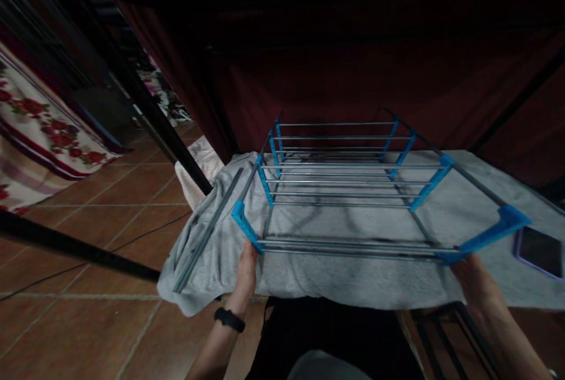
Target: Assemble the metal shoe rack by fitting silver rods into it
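A shoe rack (344, 194) of grey metal tubes and blue plastic brackets lies on a grey cloth, its near end towards me. My left hand (248, 265) grips its near left corner, at the blue bracket (247, 228) there; the fingers are partly hidden. At the near right corner, my right hand (471, 274) holds the lower end of the other blue bracket (494, 234), with most of its fingers behind the part. Pairs of thin crossbars run between the side brackets. Left of the rack, loose grey tubes (209, 231) lie side by side on the cloth.
The grey cloth (339, 283) covers the work surface. A phone (540, 252) lies at its right edge. Dark metal posts (145, 97) stand at the left, before a tiled floor (101, 239) with a cable. A maroon curtain (326, 80) hangs behind; a floral blanket (57, 127) hangs far left.
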Available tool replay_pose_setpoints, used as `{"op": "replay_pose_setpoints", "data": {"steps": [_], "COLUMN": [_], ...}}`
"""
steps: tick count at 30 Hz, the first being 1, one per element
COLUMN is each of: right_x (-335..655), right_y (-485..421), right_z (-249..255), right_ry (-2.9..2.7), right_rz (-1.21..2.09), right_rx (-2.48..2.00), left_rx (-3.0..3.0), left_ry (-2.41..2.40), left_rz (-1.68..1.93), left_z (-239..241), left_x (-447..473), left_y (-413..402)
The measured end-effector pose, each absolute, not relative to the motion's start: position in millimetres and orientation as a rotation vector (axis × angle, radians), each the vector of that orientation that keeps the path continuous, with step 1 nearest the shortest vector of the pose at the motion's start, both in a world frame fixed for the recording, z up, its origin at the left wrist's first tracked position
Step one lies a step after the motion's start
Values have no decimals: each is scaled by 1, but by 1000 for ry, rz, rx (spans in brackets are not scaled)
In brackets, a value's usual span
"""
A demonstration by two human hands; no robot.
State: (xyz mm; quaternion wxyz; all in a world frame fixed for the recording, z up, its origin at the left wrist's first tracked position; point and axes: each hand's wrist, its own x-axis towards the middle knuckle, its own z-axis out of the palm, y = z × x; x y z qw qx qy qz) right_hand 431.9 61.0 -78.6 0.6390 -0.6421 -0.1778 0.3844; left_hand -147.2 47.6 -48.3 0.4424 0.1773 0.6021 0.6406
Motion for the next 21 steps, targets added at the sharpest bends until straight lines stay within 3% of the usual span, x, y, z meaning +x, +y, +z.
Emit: {"op": "replay_pose_setpoints", "data": {"steps": [21], "right_x": [421], "right_y": [54], "right_z": [-86], "right_ry": [-458], "right_rz": [841], "right_rx": [-1430], "left_rx": [650], "left_ry": [1518], "left_rz": [1494], "left_z": [-52], "left_x": [-159], "left_y": [42]}}
